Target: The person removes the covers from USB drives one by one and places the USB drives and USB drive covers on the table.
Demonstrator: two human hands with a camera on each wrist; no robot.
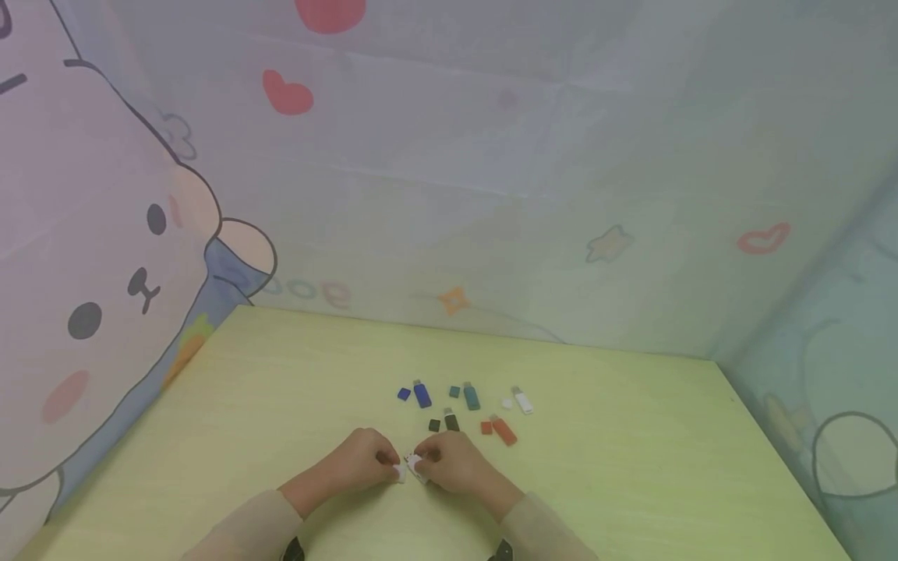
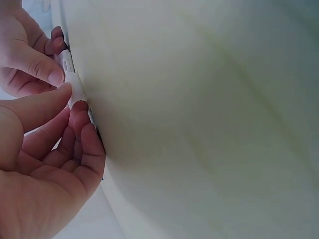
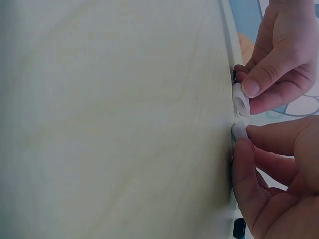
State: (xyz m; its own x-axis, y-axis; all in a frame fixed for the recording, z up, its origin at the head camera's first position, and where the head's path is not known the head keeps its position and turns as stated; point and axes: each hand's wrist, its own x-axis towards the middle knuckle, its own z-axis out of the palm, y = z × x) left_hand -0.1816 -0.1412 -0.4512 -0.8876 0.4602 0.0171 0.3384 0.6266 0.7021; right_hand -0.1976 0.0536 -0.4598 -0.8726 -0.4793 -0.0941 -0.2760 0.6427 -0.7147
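Close together over the near middle of the table, both hands hold white pieces of a USB flash drive. My left hand (image 1: 359, 461) pinches a small white cap (image 1: 401, 473) between thumb and fingertips; the hollow mouth of the cap (image 3: 242, 105) shows in the right wrist view. Facing it, my right hand (image 1: 454, 463) pinches the white flash drive (image 1: 415, 465), its plug end toward the cap. In the head view a small gap separates the two pieces. Fingers hide much of the drive.
Beyond the hands lie uncapped flash drives, each beside its cap: blue (image 1: 422, 394), teal (image 1: 471, 396), white (image 1: 522, 400), black (image 1: 452, 421) and red (image 1: 503, 430). The black and red ones are nearest my right hand. A printed cloth (image 1: 491, 195) hangs behind the pale yellow table (image 1: 631, 452).
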